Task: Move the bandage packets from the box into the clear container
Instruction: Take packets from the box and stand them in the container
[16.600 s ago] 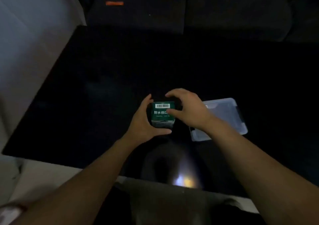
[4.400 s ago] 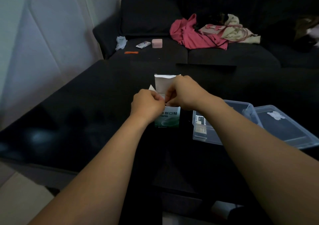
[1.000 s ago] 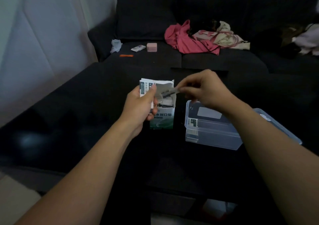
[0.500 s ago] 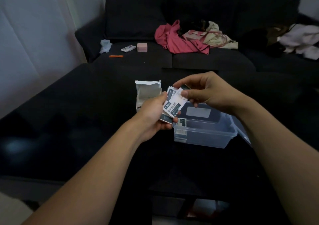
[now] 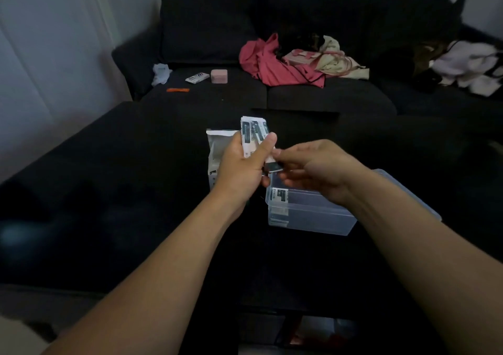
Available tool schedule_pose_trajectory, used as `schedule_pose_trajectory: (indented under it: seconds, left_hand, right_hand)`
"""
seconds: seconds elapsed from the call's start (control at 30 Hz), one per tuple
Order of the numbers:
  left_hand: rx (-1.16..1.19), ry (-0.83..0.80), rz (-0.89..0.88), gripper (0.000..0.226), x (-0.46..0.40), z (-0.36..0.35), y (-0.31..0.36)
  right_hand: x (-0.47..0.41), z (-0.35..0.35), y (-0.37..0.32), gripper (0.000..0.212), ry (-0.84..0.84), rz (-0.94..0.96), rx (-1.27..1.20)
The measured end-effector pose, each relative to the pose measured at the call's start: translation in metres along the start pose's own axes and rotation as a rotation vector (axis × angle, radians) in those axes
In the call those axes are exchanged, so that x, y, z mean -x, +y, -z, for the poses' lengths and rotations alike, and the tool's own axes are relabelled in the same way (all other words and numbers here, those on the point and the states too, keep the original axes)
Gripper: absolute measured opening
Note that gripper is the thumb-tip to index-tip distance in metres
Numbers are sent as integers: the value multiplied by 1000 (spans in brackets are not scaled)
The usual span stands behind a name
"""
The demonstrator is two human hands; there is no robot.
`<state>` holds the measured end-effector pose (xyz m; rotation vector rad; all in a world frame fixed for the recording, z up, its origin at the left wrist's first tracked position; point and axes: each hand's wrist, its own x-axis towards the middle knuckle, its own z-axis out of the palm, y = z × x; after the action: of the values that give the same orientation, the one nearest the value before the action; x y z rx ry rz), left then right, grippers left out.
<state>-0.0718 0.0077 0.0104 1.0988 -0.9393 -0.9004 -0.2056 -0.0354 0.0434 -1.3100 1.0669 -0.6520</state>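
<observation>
- Packets could fan out and slide loose: the left hand holds a small stack of them upright between thumb and fingers, above the black table and just left of the clear container. That grip is narrow and sits low on the stack, so any tug from the other hand may pull more than one free.
- The right hand pinches the lower end of one packet over the container's near-left corner. It looks like a fingertip hold only; released early or off to the left, the packet would probably land on the table rather than inside.
- The box stands open behind the left hand, close to the knuckles. A careless sweep of that hand might tip it and spill whatever remains; its contents cannot be seen.
- The container is light plastic with the right forearm passing right above its rim. A dropped wrist could shove or tilt it.
- Dim light and a dark table would make a fallen packet's dark side hard to spot.
</observation>
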Motion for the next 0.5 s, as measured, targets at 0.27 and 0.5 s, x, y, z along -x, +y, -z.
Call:
schedule_pose_trajectory:
  seconds: [0.27, 0.5]
  left_hand:
    - [-121, -28, 58, 8, 1, -2, 0]
    - [-125, -191, 108, 14, 2, -3, -4]
  right_hand:
    - [10, -2, 5, 24, -37, 186, 323]
    - [4, 1, 0, 32, 56, 264, 147]
